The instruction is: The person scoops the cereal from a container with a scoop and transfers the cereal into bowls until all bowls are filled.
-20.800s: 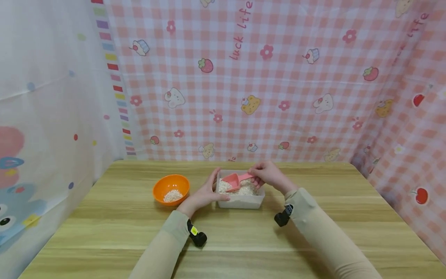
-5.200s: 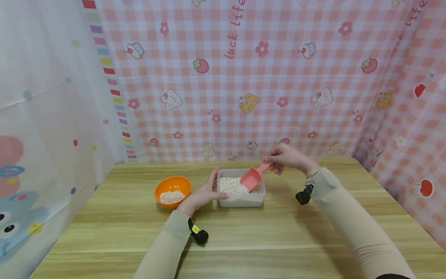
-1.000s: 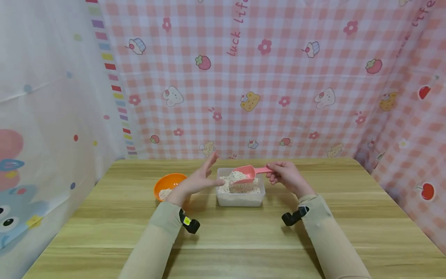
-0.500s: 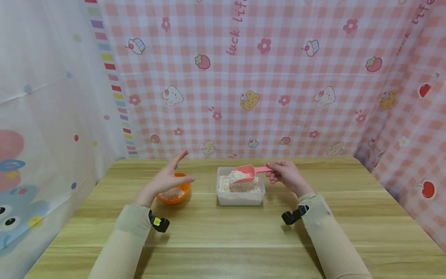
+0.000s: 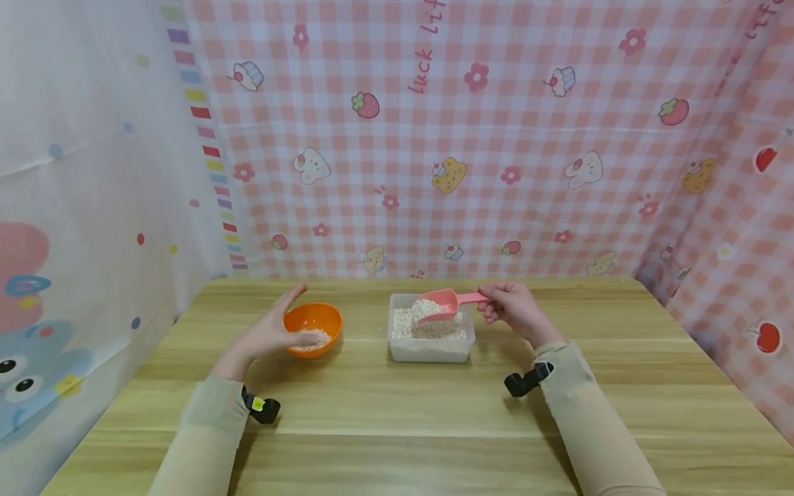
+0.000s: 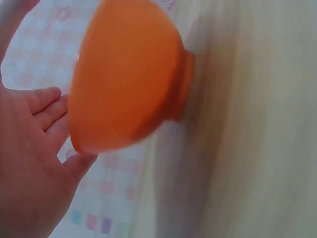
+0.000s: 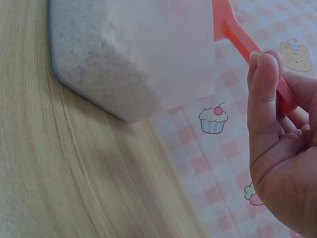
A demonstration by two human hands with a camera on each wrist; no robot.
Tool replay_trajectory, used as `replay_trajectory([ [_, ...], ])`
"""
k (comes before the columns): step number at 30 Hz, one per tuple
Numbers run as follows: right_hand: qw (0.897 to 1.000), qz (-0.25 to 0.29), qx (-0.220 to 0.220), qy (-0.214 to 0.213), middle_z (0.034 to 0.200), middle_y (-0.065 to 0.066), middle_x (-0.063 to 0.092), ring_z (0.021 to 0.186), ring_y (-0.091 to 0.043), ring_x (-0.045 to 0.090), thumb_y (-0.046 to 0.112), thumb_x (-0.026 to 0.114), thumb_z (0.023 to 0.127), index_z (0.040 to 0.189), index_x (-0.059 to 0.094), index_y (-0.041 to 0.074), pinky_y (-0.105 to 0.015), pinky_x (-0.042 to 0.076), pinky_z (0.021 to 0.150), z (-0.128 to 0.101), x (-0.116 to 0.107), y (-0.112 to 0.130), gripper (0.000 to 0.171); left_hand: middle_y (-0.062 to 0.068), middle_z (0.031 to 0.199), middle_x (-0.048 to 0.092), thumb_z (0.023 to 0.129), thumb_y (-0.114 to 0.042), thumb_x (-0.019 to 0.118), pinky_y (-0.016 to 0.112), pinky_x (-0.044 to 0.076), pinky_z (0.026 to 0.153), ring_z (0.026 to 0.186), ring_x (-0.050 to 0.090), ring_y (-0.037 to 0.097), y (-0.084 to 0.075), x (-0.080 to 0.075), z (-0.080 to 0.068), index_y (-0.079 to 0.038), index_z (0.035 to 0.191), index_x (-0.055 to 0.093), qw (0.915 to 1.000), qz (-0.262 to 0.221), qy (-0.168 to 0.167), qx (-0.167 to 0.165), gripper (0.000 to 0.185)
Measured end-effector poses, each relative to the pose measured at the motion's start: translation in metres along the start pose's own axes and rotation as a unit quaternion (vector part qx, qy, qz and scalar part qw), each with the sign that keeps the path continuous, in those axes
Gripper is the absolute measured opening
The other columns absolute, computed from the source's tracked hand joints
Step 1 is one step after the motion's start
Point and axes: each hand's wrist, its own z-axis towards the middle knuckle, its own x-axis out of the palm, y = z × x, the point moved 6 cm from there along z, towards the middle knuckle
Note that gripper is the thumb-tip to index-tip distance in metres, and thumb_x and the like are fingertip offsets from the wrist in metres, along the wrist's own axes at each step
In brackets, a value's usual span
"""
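My right hand (image 5: 516, 311) pinches the handle of a pink scoop (image 5: 449, 303) between thumb and fingers. The scoop carries a heap of pale flakes, like oats, over a translucent rectangular container (image 5: 429, 350) that holds more of them. In the right wrist view, the container's side hides the scoop's bowl. My left hand (image 5: 268, 333), thumb and fingers spread apart, is at the left side of an orange bowl (image 5: 331, 337) with some flakes inside. In the left wrist view, the fingers (image 6: 49, 111) lie along the bowl's rim; whether they touch it is unclear.
Both vessels stand on a wood-grain table (image 5: 397, 427), the bowl left of the container with a gap between. A pink checked cloth (image 5: 397, 151) hangs behind the table's far edge. A white patterned cloth (image 5: 93, 193) hangs at the left. Each wrist wears a black camera.
My left hand has let go of the container and moved left to the orange bowl. My right hand has levelled the scoop, now heaped with flakes, over the container. The bowl's flakes increased earlier.
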Motion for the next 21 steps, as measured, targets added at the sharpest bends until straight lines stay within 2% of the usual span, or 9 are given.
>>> replay_trajectory([
  [4,1.000,0.002,0.003,0.001,0.068,-0.004,0.066,0.054,-0.008,0.059,0.014,0.052,0.101,0.104,0.064,-0.007,-0.023,0.053,0.054,0.001,0.001,0.000,0.024,0.018,0.159,0.012,0.075,-0.037,0.082,0.064,0.023,0.107,0.138,0.022,0.043,0.009,0.000,-0.005,-0.013,0.156,0.013,0.9995,-0.014,0.008,-0.026,0.110],
  [11,1.000,0.006,0.004,-0.003,0.068,-0.004,0.066,0.054,-0.008,0.059,0.014,0.053,0.101,0.110,0.060,-0.013,-0.023,0.054,0.054,0.000,-0.001,-0.001,0.029,0.022,0.158,0.011,0.075,-0.025,0.083,0.060,0.015,0.111,0.139,0.021,0.041,0.024,0.006,-0.009,-0.005,0.155,0.006,0.9950,-0.083,0.052,-0.018,0.113],
  [15,1.000,0.007,0.003,-0.001,0.068,-0.004,0.066,0.054,-0.008,0.059,0.014,0.053,0.101,0.113,0.057,-0.016,-0.023,0.054,0.054,0.000,-0.001,-0.001,0.033,0.020,0.159,0.010,0.076,-0.024,0.083,0.061,0.012,0.112,0.139,0.020,0.040,0.032,0.009,-0.011,-0.009,0.155,0.006,0.9924,-0.104,0.060,-0.028,0.112],
  [21,1.000,0.010,0.002,0.004,0.067,-0.003,0.066,0.053,-0.008,0.059,0.014,0.053,0.101,0.102,0.065,-0.008,-0.023,0.053,0.054,0.001,0.001,-0.002,0.024,0.025,0.155,0.013,0.078,-0.020,0.080,0.061,0.012,0.111,0.136,0.022,0.043,0.042,0.010,-0.013,-0.012,0.155,0.006,0.9879,-0.142,0.055,-0.031,0.107],
])
